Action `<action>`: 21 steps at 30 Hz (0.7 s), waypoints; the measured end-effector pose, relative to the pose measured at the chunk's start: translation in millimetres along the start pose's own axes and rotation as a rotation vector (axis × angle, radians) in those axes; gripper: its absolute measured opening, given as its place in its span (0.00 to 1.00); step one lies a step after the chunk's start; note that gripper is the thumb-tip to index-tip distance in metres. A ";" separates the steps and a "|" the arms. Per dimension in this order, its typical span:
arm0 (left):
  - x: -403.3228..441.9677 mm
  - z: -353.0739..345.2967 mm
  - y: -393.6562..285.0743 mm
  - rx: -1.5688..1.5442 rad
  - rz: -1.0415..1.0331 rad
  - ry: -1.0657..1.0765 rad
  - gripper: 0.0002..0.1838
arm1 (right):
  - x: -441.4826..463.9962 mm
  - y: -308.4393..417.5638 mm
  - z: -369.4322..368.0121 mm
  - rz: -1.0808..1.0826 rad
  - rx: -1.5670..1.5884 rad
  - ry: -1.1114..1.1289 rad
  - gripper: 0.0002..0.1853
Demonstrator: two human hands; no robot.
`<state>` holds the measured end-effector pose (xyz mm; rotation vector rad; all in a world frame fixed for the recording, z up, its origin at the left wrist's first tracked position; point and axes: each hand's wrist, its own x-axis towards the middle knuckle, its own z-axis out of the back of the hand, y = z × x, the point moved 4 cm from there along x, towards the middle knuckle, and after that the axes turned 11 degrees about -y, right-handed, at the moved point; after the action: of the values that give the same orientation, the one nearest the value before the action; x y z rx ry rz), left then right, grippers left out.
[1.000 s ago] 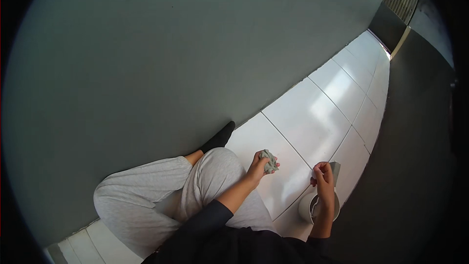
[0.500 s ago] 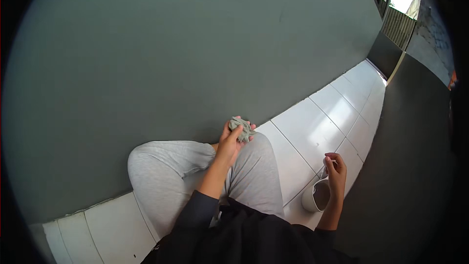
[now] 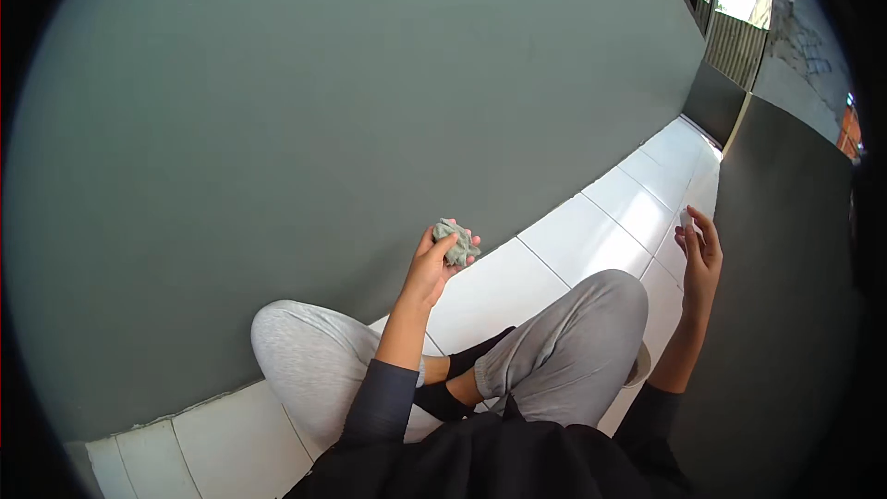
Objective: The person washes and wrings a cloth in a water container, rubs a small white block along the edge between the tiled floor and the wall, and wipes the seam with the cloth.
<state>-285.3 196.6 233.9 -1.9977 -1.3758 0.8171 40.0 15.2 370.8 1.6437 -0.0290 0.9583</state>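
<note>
A crumpled grey-green cloth (image 3: 455, 242) is bunched in my left hand (image 3: 432, 263), with the thumb pressed over it. My left hand is in front of the grey wall, above the floor. Off to the right, my right hand (image 3: 702, 254) is raised with its fingers pinched around a small whitish piece (image 3: 686, 219), too small to name. Below that hand, a pale cup (image 3: 639, 367) stands on the floor, mostly hidden behind my right knee.
I sit cross-legged in grey trousers (image 3: 582, 342) on white floor tiles (image 3: 499, 282). A grey-green wall (image 3: 323, 129) rises close in front, and a darker wall (image 3: 776, 296) stands close on the right.
My right hand has risen from just above the cup, moving up and right with the small whitish piece. My right knee has shifted right and now covers most of the cup. The left hand keeps the cloth.
</note>
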 end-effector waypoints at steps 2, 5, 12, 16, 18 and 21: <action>12.3 3.0 15.0 -0.002 0.039 0.031 0.13 | -5.7 -15.7 8.1 -0.031 -0.031 -0.027 0.15; 22.6 21.1 40.4 0.030 0.085 0.036 0.14 | -12.0 -44.4 14.2 -0.097 -0.109 0.058 0.16; 29.0 81.2 44.7 0.442 0.038 -0.100 0.15 | 5.5 -60.9 -73.6 -0.113 -0.145 0.188 0.17; 25.4 89.7 51.7 0.434 0.078 -0.130 0.14 | 0.3 -95.8 -134.9 -0.163 -0.041 0.370 0.17; 23.9 93.8 54.0 0.396 0.064 -0.129 0.13 | -5.3 -106.8 -156.6 -0.178 0.016 0.439 0.13; 13.9 74.0 37.7 0.363 -0.039 -0.029 0.12 | -19.8 -110.6 -185.1 -0.295 0.274 0.513 0.10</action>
<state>-314.6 206.6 155.7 -1.6807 -1.1795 1.0015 -22.7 195.2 268.0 1.5428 0.6994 1.1596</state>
